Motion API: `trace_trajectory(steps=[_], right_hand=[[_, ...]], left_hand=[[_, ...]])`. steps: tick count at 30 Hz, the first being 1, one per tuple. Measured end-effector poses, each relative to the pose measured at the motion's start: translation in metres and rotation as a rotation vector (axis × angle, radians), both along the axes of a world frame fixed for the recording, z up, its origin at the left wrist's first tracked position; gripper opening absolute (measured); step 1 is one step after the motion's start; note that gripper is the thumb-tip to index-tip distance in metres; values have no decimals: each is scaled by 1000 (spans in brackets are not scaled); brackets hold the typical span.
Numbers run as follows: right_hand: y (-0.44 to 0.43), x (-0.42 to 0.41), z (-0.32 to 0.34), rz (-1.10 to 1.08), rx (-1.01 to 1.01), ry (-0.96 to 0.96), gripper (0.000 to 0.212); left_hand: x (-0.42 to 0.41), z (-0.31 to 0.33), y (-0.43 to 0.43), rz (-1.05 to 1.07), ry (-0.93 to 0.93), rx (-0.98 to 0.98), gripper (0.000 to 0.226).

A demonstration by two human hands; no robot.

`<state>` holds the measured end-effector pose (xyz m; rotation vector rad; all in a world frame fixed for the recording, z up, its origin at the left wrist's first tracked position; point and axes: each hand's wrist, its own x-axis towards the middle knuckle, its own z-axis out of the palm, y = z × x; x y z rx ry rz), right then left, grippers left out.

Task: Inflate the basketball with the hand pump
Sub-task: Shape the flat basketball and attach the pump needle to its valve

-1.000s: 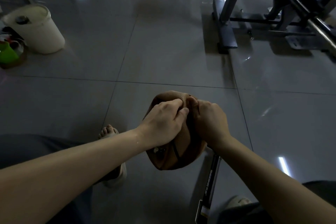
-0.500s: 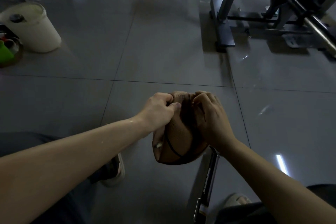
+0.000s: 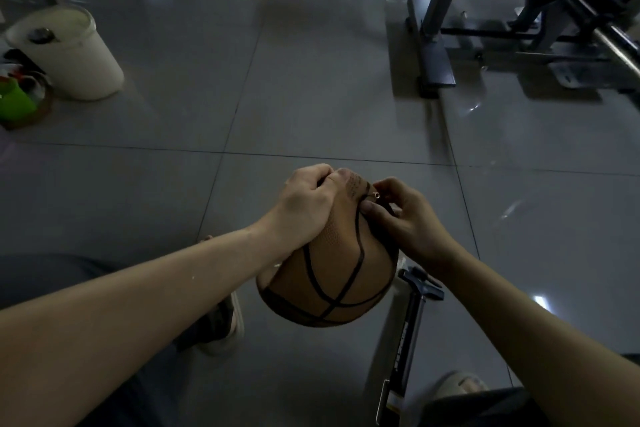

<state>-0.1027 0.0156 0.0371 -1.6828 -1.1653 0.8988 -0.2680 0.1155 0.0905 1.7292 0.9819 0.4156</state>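
Held above the floor, the basketball looks limp, light and soft enough to crease; the left hand has its grip clenched on the slack top, the right hand pinches a small metal fitting there; it is best held firmly beside the valve

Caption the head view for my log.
Left hand grips a deflated basketball while right hand pinches a metal fitting at its top; pump lies on floor.

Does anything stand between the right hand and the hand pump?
Nothing visible. The hand pump lies on the floor below the right hand, which pinches a small metal piece at the basketball.
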Motion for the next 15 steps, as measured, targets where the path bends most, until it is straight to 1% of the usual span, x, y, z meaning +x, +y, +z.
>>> trace_trajectory(steps=[2, 4, 7, 9, 11, 12, 13, 15], right_hand=[[0, -1, 3, 12, 14, 8, 16], [-1, -1, 5, 14, 46, -42, 17], [-4, -3, 9, 14, 94, -101, 23], [-4, -1, 15, 17, 105, -86, 22], [-4, 5, 22, 21, 116, -77, 19], [-3, 7, 25, 34, 124, -80, 17], [-3, 9, 28, 51, 126, -89, 16], [-3, 10, 30, 75, 120, -126, 14]], left_hand=[[-3, 4, 4, 6, -11, -49, 52], [-4, 12, 10, 5, 17, -161, 54], [-2, 22, 12, 23, 182, -349, 65], [-2, 25, 15, -2, 207, -500, 67], [-6, 30, 21, -99, 174, -659, 58], [-9, 31, 25, -161, 166, -697, 51], [-11, 32, 30, -216, 172, -694, 44], [-11, 30, 32, -257, 211, -589, 29]])
